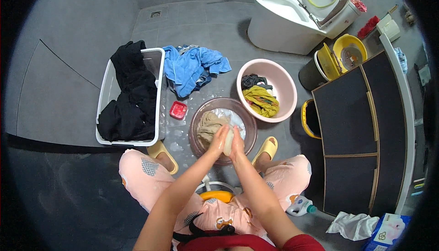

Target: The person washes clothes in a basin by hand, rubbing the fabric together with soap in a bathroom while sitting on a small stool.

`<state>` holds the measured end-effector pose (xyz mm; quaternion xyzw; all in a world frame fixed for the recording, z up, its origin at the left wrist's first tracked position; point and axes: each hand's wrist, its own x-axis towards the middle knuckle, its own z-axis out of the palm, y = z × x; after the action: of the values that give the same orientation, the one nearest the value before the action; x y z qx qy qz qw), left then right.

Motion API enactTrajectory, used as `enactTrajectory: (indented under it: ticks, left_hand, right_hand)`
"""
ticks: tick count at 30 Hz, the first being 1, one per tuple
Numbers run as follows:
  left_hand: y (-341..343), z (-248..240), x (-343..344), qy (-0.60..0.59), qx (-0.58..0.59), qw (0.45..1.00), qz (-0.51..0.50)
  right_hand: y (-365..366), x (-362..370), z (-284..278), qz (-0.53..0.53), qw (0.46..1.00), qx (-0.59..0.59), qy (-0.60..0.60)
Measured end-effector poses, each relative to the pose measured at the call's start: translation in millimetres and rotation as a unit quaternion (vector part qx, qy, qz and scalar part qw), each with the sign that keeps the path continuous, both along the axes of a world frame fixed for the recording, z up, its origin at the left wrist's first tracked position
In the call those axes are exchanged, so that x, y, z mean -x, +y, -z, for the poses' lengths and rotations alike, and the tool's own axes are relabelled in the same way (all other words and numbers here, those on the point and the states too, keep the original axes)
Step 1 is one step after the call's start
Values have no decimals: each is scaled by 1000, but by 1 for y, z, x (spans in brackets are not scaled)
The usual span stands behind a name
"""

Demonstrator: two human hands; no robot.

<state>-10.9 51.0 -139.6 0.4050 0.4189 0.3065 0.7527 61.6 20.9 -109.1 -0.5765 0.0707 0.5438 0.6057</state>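
L hand (219, 140) & R hand (237, 143), grip clasped on beige cloth (209, 125) in brn basin (251, 128).

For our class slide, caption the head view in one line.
Left hand and right hand hold beige cloth between them over a brown basin beside a pink tub.

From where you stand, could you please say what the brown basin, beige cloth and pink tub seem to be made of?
The brown basin looks like plastic, smooth and rather glossy, judging by its sheen. The beige cloth seems a soft, matt fabric, as its loose folds suggest; the fibre is unclear. The pink tub is probably plastic too, smooth and evenly coloured.
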Motion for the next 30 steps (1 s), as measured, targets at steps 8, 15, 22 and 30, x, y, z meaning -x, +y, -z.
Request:
enactTrajectory:
  ticks: [8, 15, 22, 30]
  left_hand:
    - [-31, -18, 5, -15, -7, 999, -28]
    - [-18, 3, 23, -179, 270, 946, 2]
    - [25, 55, 32, 37, 175, 975, -132]
    - [51, 62, 21, 371, -117, 919, 73]
  right_hand:
    - [-7, -2, -12, -118, 909, 106, -386]
    - [-14, -15, -44, 55, 995, 21, -83]
    - [-39, -41, 3, 20, 996, 14, -89]
    - [-45, -39, -41, -184, 982, -33, -41]
